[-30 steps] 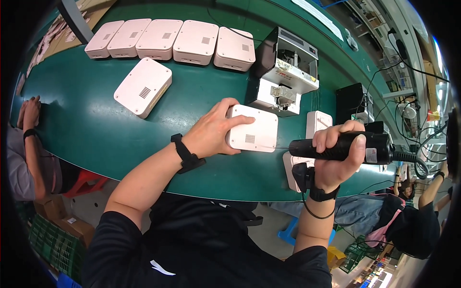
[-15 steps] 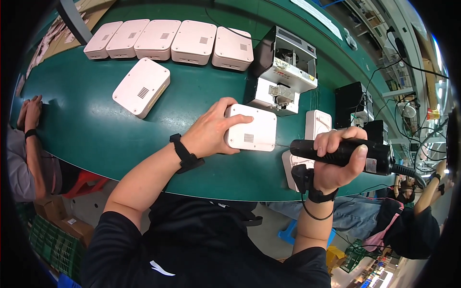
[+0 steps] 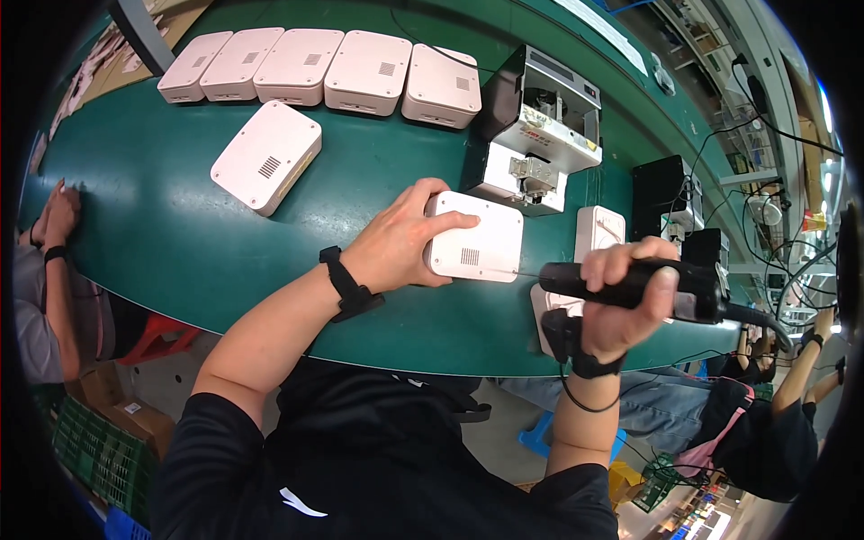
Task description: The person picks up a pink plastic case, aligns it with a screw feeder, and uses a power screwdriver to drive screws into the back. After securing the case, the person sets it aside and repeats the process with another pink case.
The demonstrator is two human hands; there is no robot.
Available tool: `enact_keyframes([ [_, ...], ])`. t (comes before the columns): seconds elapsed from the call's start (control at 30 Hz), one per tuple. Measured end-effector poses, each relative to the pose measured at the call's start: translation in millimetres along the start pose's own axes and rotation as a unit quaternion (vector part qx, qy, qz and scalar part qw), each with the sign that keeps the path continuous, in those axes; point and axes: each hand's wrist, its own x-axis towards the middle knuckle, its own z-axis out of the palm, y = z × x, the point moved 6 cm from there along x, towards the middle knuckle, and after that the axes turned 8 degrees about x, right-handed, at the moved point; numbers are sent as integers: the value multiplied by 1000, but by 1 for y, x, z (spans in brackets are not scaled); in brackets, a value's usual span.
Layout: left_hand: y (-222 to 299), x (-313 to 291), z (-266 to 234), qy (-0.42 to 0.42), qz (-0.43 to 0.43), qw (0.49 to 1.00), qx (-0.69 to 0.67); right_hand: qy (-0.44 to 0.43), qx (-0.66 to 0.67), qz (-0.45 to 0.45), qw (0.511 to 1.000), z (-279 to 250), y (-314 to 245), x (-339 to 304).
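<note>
My left hand (image 3: 405, 236) is closed round the left side of a white plastic box (image 3: 493, 236) with corner holes and a small vent grille, its thumb lying on top. In my right hand (image 3: 628, 301) is a black electric screwdriver (image 3: 612, 281), held sideways with its cord trailing right. The thin bit points left and reaches the lower right corner of the box; whether it sits in the hole there I cannot tell. A similar white box (image 3: 267, 160) lies apart on the green table (image 3: 162, 229), left of my hands.
Several matching boxes (image 3: 367, 72) stand in a row along the back. A screw feeder machine (image 3: 540, 135) is just beyond the held box. Right of it lie open white housings (image 3: 598, 236) and black devices (image 3: 668, 198). Another person's hands (image 3: 61, 211) rest at the left edge.
My right hand and the screwdriver have shifted slightly left, still at the box's lower right corner. My left hand keeps its hold on the box. The whole view has shifted slightly.
</note>
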Motion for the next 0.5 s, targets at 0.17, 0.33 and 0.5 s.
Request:
enact_keyframes([
  [0.17, 0, 1, 1, 4, 1, 1000, 3, -22, 18, -4, 1000, -1, 10, -1],
  [0.33, -2, 2, 2, 5, 3, 1000, 7, -32, 21, -4, 999, 0, 11, -4],
  [0.5, 0, 2, -1, 4, 5, 1000, 8, -48, 16, 18, 999, 1, 12, 5],
])
